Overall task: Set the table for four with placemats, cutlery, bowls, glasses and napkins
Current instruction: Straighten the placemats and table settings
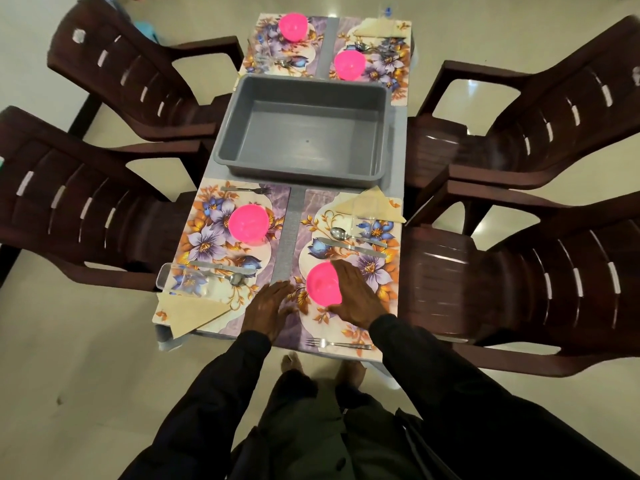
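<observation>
Floral placemats lie at the table's corners. On the near right placemat [349,327] stands a pink bowl [320,282]; my right hand [356,296] lies over its right side with fingers spread. My left hand [268,306] rests flat between the two near mats. This setting also has a spoon [341,233], knife [346,245], fork [337,344], clear glass [363,213] and folded napkin [372,206]. The near left placemat [211,216] carries a pink bowl [248,223], fork [247,190], glass [173,277] and napkin [188,315]. Two more pink bowls [293,26] [349,65] sit on the far mats.
A grey plastic tub [304,133], nothing inside, sits mid-table. Dark brown plastic chairs stand two per side, such as the near left chair [79,209] and near right chair [526,285]. My feet show on the tiled floor below the table's near edge.
</observation>
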Motion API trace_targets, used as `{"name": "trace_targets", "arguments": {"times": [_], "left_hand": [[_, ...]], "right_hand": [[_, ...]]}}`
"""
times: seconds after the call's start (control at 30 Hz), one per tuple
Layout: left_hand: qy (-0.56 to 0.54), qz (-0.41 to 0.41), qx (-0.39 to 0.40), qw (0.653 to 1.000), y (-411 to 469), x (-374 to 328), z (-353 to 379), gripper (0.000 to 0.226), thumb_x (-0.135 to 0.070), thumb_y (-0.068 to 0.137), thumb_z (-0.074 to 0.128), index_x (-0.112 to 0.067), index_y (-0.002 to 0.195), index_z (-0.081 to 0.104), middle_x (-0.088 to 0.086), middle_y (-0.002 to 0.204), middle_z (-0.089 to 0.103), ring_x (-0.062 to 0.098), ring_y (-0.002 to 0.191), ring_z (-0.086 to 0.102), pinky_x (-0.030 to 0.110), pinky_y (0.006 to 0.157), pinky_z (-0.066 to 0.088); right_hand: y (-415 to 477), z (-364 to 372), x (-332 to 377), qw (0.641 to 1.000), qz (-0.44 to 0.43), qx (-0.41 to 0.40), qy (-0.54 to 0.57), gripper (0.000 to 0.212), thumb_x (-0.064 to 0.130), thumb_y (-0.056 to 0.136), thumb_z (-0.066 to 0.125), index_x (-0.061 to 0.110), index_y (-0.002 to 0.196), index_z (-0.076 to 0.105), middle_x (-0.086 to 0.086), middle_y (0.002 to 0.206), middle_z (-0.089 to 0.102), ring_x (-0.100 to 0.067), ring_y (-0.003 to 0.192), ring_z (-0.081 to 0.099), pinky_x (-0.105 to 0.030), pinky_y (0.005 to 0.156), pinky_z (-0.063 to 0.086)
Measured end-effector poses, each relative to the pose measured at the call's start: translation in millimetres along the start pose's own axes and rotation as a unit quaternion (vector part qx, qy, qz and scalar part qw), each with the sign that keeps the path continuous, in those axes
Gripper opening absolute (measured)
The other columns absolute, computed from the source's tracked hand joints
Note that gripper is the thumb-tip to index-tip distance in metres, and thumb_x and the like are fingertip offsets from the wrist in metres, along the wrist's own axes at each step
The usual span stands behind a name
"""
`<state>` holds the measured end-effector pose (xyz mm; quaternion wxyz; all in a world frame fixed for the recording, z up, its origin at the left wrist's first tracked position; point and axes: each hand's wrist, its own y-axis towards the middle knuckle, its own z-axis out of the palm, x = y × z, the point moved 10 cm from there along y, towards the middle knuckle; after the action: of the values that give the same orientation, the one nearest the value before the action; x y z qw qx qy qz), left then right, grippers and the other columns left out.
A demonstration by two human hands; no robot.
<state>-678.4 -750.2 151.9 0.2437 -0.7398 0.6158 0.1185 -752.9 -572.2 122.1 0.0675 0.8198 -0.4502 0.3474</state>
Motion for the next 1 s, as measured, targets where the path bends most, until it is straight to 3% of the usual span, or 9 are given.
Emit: {"name": "trace_targets", "arguments": {"times": [0.1,0.23,0.4,0.47,0.6,0.7,0.8,0.9,1.0], "left_hand": [[-0.011,-0.003,0.014,1.000,7,2,-3,0.053,-0.029,0.085,0.080,-0.016,0.135,0.065,0.008,0.140,0.062,0.031,0.130,0.056,0.044,0.111,0.042],[-0.022,-0.009,0.045,0.999,17,5,-2,0.059,-0.047,0.085,0.057,-0.018,0.135,0.064,0.007,0.142,0.061,0.031,0.130,0.055,0.041,0.109,0.043],[-0.026,0.019,0.071,0.997,29,7,0,0.042,-0.033,0.096,0.062,-0.020,0.136,0.062,0.005,0.144,0.059,0.029,0.132,0.054,0.039,0.107,0.044],[-0.027,0.024,0.076,0.996,34,10,1,0.040,-0.025,0.097,0.066,-0.020,0.136,0.062,0.004,0.144,0.059,0.027,0.133,0.053,0.040,0.108,0.045],[-0.019,0.050,0.077,0.996,50,8,-2,0.040,-0.013,0.095,0.068,-0.013,0.135,0.064,0.011,0.141,0.061,0.033,0.133,0.054,0.041,0.111,0.041],[-0.007,0.061,0.074,0.995,70,6,-3,0.042,-0.006,0.094,0.066,-0.011,0.135,0.063,0.012,0.139,0.062,0.033,0.130,0.057,0.040,0.109,0.043],[-0.004,0.085,0.080,0.993,88,-2,-1,0.044,-0.003,0.095,0.063,-0.013,0.138,0.062,0.010,0.141,0.060,0.031,0.131,0.055,0.040,0.110,0.043],[-0.001,0.105,0.071,0.992,103,-9,0,0.045,0.000,0.093,0.065,-0.014,0.136,0.064,0.009,0.139,0.062,0.031,0.128,0.058,0.041,0.110,0.045],[-0.013,0.100,0.068,0.993,113,-13,0,0.046,0.001,0.092,0.067,-0.015,0.135,0.064,0.007,0.137,0.063,0.027,0.122,0.061,0.029,0.102,0.046]], "right_hand": [[-9,3,2,1.000,-0.012,-0.012,-0.011,0.113,0.042,0.070,0.089,0.012,0.155,0.022,-0.011,0.155,0.034,-0.032,0.140,0.036,-0.049,0.111,0.042],[-23,5,6,1.000,0.002,-0.022,-0.008,0.112,0.042,0.073,0.087,0.012,0.158,0.020,-0.012,0.159,0.030,-0.031,0.145,0.030,-0.047,0.116,0.035],[-30,11,10,0.999,0.023,-0.029,0.014,0.116,0.047,0.071,0.088,0.014,0.158,0.020,-0.009,0.160,0.030,-0.028,0.146,0.030,-0.050,0.117,0.036],[-31,8,6,0.997,0.048,-0.034,0.044,0.115,0.050,0.073,0.087,0.016,0.159,0.019,-0.006,0.162,0.028,-0.023,0.148,0.027,-0.043,0.120,0.030],[-32,-30,-18,0.981,0.124,-0.122,0.090,0.074,0.039,0.093,0.071,0.017,0.154,0.035,0.000,0.158,0.038,-0.013,0.144,0.033,-0.033,0.116,0.028],[-21,-66,-42,0.968,0.146,-0.202,0.018,0.038,0.006,0.098,0.056,0.003,0.136,0.057,-0.016,0.139,0.058,-0.034,0.130,0.053,-0.042,0.112,0.041],[4,-75,-69,0.967,0.142,-0.210,-0.036,0.034,-0.005,0.090,0.057,0.001,0.123,0.065,-0.019,0.123,0.066,-0.040,0.115,0.061,-0.051,0.097,0.053],[27,-68,-82,0.972,0.109,-0.190,-0.079,0.038,-0.010,0.086,0.061,0.001,0.122,0.067,-0.019,0.120,0.068,-0.038,0.113,0.063,-0.047,0.100,0.053],[38,-61,-80,0.975,0.092,-0.177,-0.098,0.026,-0.005,0.088,0.061,0.001,0.112,0.070,-0.020,0.111,0.070,-0.039,0.104,0.066,-0.047,0.093,0.056]]}}
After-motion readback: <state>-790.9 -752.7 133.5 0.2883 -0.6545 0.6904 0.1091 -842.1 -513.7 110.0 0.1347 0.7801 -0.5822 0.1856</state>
